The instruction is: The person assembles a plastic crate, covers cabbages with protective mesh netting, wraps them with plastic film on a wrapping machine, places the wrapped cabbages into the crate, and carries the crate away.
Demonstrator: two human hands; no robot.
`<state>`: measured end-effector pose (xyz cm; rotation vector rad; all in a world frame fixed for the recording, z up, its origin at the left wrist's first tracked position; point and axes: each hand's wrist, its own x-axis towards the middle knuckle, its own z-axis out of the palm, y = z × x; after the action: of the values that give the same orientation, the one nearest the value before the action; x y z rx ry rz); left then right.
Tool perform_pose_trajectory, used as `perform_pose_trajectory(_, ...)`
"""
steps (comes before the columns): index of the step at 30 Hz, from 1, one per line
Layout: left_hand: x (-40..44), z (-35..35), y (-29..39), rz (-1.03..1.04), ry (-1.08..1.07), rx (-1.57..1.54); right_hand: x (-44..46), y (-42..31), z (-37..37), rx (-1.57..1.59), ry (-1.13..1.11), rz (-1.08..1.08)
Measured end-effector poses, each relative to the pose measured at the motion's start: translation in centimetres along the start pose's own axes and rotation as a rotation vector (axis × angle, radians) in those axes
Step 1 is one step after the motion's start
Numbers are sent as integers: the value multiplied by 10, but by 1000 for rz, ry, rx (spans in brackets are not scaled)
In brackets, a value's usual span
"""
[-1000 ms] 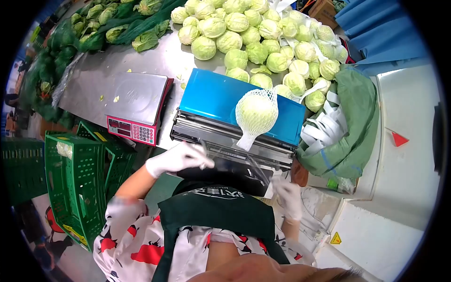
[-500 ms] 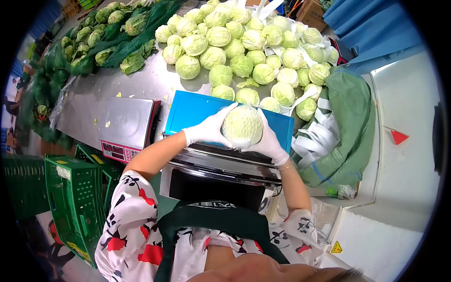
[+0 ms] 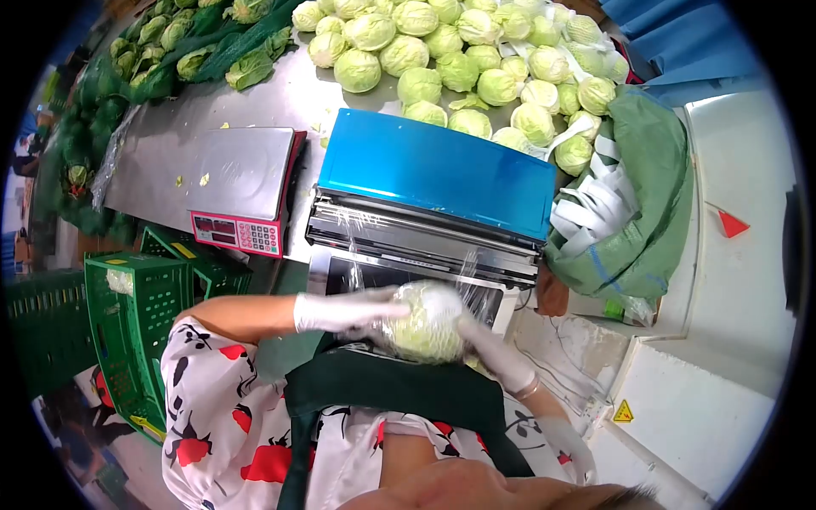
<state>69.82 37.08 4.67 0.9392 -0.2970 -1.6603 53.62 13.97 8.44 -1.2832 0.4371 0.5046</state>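
Just in front of the dark green apron, one round cabbage is held above the near edge of the wrapping machine. Clear film is drawn about it, and the wrapping is judged to be partly done: strands of stretch film are run from the cabbage back to the machine, so a cut does not seem to have been made. Whether the underside is covered cannot be told.

The cabbage is gripped from both sides. By the gloved left hand, its left flank is pressed with the fingers laid nearly straight; by the gloved right hand, its right flank is cupped. Both hands are parted by the cabbage's width, and their fingertips are blurred.

Farther off, the machine is topped by a blue cover, and beside it a digital scale is set on the steel bench. Beyond, many cabbages are heaped in a pile; those at its near edge are seen without film and are judged to be left unwrapped.
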Motion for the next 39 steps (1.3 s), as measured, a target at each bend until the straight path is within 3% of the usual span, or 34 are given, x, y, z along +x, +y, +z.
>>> perform_pose_trajectory(2,13,-22,-52,-74,-43,-97,1,30,10,311,71,290)
perform_pose_trajectory(4,23,-32,-64,-192,-37,-213,12,14,19,346,6,228)
perform_pose_trajectory(6,29,-49,-59,-287,-22,-143,40,32,8,319,-30,265)
perform_pose_trajectory(7,27,-50,-54,-289,8,-162,54,41,3,305,-48,282)
perform_pose_trajectory(8,23,-49,-47,-289,40,-178,65,43,8,352,-71,168)
perform_pose_trajectory(11,11,-37,-34,-234,45,-189,65,44,0,409,-163,249)
perform_pose_trajectory(14,1,-31,-55,-148,5,-271,46,56,-9,328,-76,372)
perform_pose_trajectory(15,-4,-33,-68,-89,-38,-270,36,69,-20,148,-103,243)
perform_pose_trajectory(16,-6,-41,-88,-23,-65,-274,28,85,-23,-241,83,8)
perform_pose_trajectory(18,-17,-33,-107,197,194,150,9,115,-21,-1003,464,-459)
perform_pose_trajectory(20,-41,-13,-82,-33,579,1091,0,124,-11,-627,562,-221)
perform_pose_trajectory(21,-36,-40,-113,511,735,1499,-1,124,-10,-445,594,-106)
perform_pose_trajectory(24,-58,-20,-83,328,834,977,19,104,-13,-484,800,-297)
perform_pose_trajectory(26,-65,-24,-79,453,905,881,10,61,-15,296,649,-90)
perform_pose_trajectory(27,-81,-16,-57,157,829,608,6,69,-26,146,663,-8)
perform_pose_trajectory(28,-80,-40,-88,283,774,391,4,86,-32,-3,676,80)
perform_pose_trajectory(30,-74,-64,-133,277,685,317,8,161,-33,-932,766,-180)
perform_pose_trajectory(31,-63,-78,-161,52,618,362,6,187,-28,-1400,750,-313)
perform_pose_trajectory(32,-52,-90,-190,-168,545,407,9,195,-10,-1389,659,-124)
perform_pose_trajectory(33,-33,-87,-208,-141,525,568,20,197,11,-1370,570,50)
perform_pose_trajectory(34,-9,-82,-222,-110,504,733,40,223,14,-1302,495,80)
perform_pose_trajectory(36,36,-88,-252,499,453,775,71,255,23,-1142,389,98)
perform_pose_trajectory(39,36,-98,-256,399,417,1407,89,235,40,-729,236,-53)
